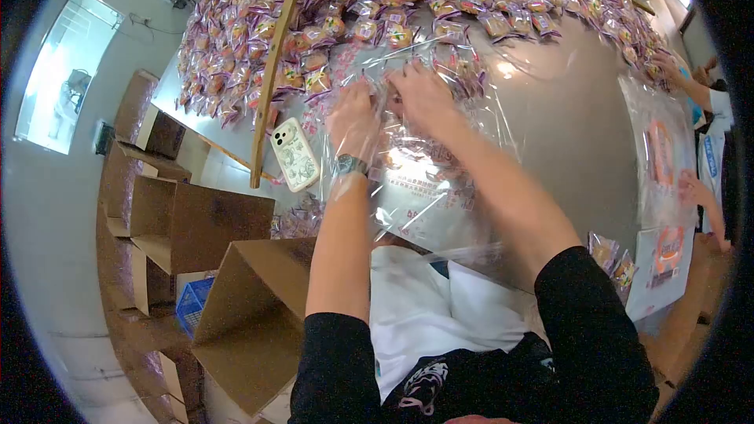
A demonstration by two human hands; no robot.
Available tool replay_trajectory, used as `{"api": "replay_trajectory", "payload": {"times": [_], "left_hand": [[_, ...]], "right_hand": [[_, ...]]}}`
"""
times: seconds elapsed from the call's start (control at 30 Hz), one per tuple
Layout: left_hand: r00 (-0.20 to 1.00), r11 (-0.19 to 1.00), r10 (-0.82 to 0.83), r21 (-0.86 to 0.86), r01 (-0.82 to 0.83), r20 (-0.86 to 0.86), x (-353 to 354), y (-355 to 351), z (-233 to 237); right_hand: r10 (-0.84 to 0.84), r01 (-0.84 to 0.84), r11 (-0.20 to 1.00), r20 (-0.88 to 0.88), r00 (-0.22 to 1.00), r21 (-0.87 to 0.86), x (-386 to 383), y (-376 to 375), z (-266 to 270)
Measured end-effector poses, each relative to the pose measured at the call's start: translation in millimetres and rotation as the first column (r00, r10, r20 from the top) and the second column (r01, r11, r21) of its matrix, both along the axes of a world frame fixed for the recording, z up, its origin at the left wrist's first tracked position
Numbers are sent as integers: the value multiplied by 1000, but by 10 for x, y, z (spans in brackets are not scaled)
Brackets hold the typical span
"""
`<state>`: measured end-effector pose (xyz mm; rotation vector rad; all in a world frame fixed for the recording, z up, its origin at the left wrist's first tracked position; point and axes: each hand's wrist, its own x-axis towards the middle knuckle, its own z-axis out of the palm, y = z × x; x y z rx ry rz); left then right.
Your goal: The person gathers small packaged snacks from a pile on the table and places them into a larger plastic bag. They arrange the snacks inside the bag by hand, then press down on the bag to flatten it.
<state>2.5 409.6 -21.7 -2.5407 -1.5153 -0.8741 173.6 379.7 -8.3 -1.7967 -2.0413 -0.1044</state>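
Clear printed bag [420, 177] lay on table [565, 126], centre of frame. Left hand [355, 115], watch [351, 164] at wrist, and right hand [424, 98] worked close together at bag's upper part, fingers bent; blur and shiny film hid fingertips, so could not tell whether hands gripped film or packets. Wrapped packets [397, 34] crowded top of frame. Phone [294, 155] rested left of bag, near wooden strip [276, 63]. Cardboard box [236, 334] stood open, lower left.
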Motion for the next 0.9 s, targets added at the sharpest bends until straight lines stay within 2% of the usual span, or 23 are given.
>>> {"api": "replay_trajectory", "payload": {"times": [0.07, 0.1, 0.13, 0.17, 0.33, 0.37, 0.4, 0.47, 0.6, 0.7, 0.77, 0.8, 0.87, 0.9], "left_hand": [[982, 1000, 19, -12, -21, -186, 42, -142, 252], [962, 999, 30, -11, -34, -272, 52, -183, 348], [960, 995, -12, 96, 41, -281, 23, -172, 300], [961, 995, 5, 96, 23, -275, 32, -137, 252], [945, 987, 107, 149, -63, -308, 156, -67, 138], [959, 989, 110, 127, -79, -263, 205, -50, 159], [967, 991, 111, 96, -91, -227, 213, -76, 168], [980, 993, 108, 69, -98, -170, 161, -61, 98], [975, 993, 120, 28, -117, -188, 163, -57, 82], [980, 992, 116, -35, -123, -164, 146, -193, 245], [982, 984, 134, -100, -148, -132, 165, -248, 260], [986, 989, 138, -47, -143, -96, 172, -223, 153], [990, 988, 141, 59, -139, -18, 194, -133, -153], [987, 988, 144, 67, -139, -68, 207, -153, -154]], "right_hand": [[2, 15, 981, 86, 996, -194, -10, 29, 120], [3, 10, 996, 135, 991, -93, -33, 32, 85], [-2, -1, 1000, 188, 982, 12, -50, 32, 14], [-14, -14, 993, 241, 970, 116, -45, 36, -54], [-58, 33, 996, 324, 944, 81, -90, 51, -82], [-76, 58, 996, 352, 933, 63, -81, 119, -69], [-47, 65, 996, 290, 956, -54, -91, 166, -17], [-57, 75, 995, 249, 967, -64, -132, 147, 13], [-87, 133, 969, 213, 973, -210, -146, 176, 186], [-76, 118, 977, 226, 971, -177, -167, 186, 150], [-73, 101, 992, 303, 950, -77, -229, 131, -21], [-79, 92, 995, 341, 937, -24, -231, 118, -65], [-50, 63, 997, 288, 956, -37, -189, 132, -68], [-38, 52, 998, 259, 965, -46, -168, 123, -84]]}}
